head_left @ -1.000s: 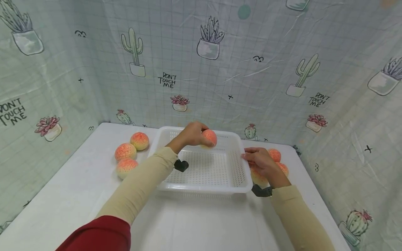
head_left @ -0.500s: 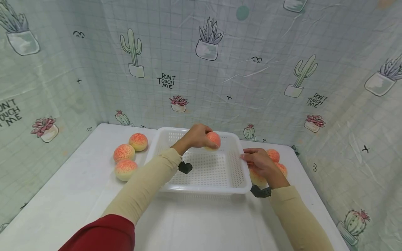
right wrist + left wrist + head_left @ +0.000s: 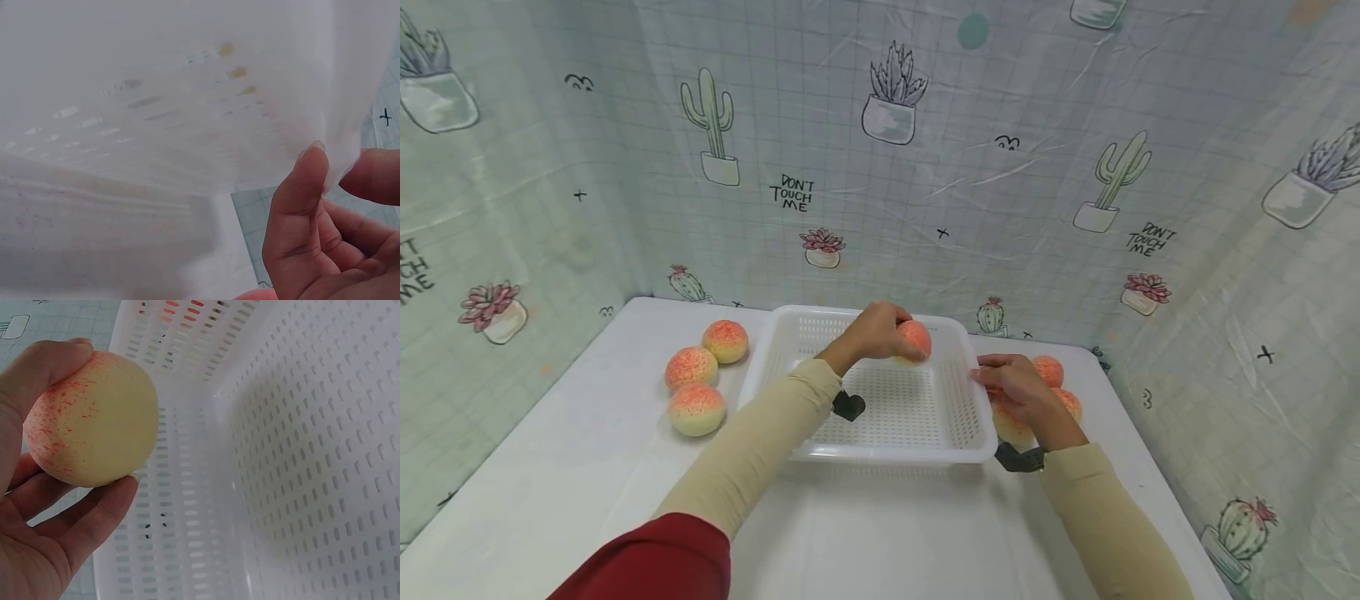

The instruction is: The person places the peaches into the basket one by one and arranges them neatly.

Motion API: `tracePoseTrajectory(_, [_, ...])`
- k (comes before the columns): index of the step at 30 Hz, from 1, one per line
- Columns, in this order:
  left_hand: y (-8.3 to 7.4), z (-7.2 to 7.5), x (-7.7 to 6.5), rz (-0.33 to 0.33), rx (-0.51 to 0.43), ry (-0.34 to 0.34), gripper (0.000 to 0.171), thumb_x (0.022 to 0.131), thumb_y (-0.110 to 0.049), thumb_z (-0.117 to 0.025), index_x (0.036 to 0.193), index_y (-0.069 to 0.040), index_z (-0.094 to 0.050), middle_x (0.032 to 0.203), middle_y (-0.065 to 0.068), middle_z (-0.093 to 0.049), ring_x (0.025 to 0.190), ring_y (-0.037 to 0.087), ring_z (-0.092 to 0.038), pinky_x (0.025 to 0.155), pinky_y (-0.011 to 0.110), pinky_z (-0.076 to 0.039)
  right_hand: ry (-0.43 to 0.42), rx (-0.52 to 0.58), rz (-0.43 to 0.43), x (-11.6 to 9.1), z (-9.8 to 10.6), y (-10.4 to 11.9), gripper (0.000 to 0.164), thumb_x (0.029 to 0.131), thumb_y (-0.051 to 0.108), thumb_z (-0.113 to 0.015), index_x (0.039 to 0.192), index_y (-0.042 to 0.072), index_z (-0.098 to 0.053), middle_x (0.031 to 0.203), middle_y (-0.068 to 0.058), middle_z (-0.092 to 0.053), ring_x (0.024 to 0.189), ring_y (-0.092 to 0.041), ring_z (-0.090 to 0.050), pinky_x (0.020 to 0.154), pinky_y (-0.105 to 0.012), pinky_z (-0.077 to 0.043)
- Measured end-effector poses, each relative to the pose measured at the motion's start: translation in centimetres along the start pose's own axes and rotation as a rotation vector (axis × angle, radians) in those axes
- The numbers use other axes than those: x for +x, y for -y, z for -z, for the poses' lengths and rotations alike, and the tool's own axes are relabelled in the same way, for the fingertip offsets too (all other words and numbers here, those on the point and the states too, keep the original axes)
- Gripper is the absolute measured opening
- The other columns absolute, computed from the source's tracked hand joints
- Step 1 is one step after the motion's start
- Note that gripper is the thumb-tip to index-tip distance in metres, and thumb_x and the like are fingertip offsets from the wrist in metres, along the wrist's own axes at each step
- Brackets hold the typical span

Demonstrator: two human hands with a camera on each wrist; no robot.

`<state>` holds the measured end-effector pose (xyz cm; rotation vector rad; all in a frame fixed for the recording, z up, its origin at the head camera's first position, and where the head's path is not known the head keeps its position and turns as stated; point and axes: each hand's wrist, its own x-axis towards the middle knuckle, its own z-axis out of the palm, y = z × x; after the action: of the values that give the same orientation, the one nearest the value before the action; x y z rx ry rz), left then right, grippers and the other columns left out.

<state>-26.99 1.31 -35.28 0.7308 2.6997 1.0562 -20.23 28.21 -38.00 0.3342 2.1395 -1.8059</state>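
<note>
My left hand (image 3: 872,333) holds a peach (image 3: 916,340) over the white perforated plastic basket (image 3: 880,455), toward its back. In the left wrist view, the thumb lies over the top of the peach (image 3: 106,419) and the fingers support it from below, beside the basket's slotted wall (image 3: 187,506). My right hand (image 3: 1018,387) is at the basket's right rim. From the right wrist camera, the thumb and fingers of this hand (image 3: 319,237) pinch the rim's edge. The part of the basket floor in sight holds no peaches.
Left of the basket lie three peaches (image 3: 691,367) close together on the white table (image 3: 880,542). More peaches (image 3: 1048,371) sit to the right, partly hidden behind the right hand and forearm. A cactus-print curtain (image 3: 835,125) stands around the table's back and sides.
My left hand has moved a little to the right and lower over the basket with the peach. The right hand keeps its place on the rim. The head view has turned slightly.
</note>
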Motion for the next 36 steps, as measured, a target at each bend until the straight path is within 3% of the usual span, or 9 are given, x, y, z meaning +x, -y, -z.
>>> tracePoseTrajectory(17, [-0.1,-1.5,0.5,0.025,-0.003,0.016,0.059,0.076,-0.036,-0.091,0.125,-0.006,-0.074,0.12,0.008,-0.071,0.103,0.021,-0.062,0.077,0.029,-0.055,-0.026,-0.008,-0.001,0.1,-0.1,-0.2,0.052,0.1,0.012,-0.068,0.148,0.002,-0.051,0.144,-0.018,-0.059,0.105,-0.025,-0.069,0.096,-0.039,-0.062])
tracePoseTrajectory(25, [0.1,-2.1,0.7,0.001,-0.018,0.012,0.057,0.075,-0.036,-0.091,0.122,-0.007,-0.076,0.112,0.006,-0.075,0.091,0.018,-0.064,0.071,0.025,-0.053,-0.025,-0.005,-0.002,0.1,-0.2,-0.2,0.051,0.1,0.01,-0.068,0.147,0.001,-0.052,0.141,-0.017,-0.061,0.103,-0.024,-0.069,0.093,-0.038,-0.063])
tracePoseTrajectory(32, [0.0,-2.4,0.7,0.013,0.003,0.021,0.062,0.075,-0.037,-0.092,0.126,-0.006,-0.074,0.119,0.008,-0.075,0.096,0.018,-0.065,0.075,0.026,-0.054,-0.028,0.005,-0.004,-0.1,-0.2,-0.3,0.05,0.099,0.01,-0.068,0.146,0.001,-0.053,0.137,-0.015,-0.063,0.101,-0.023,-0.07,0.091,-0.037,-0.063])
tracePoseTrajectory(36, [0.0,-2.5,0.9,0.008,0.003,0.023,0.059,0.075,-0.036,-0.092,0.123,-0.007,-0.075,0.113,0.007,-0.076,0.092,0.018,-0.065,0.072,0.025,-0.053,-0.039,0.014,0.0,-0.2,-0.4,-0.3,0.047,0.099,0.009,-0.068,0.144,0.001,-0.055,0.133,-0.014,-0.065,0.1,-0.023,-0.07,0.089,-0.037,-0.064])
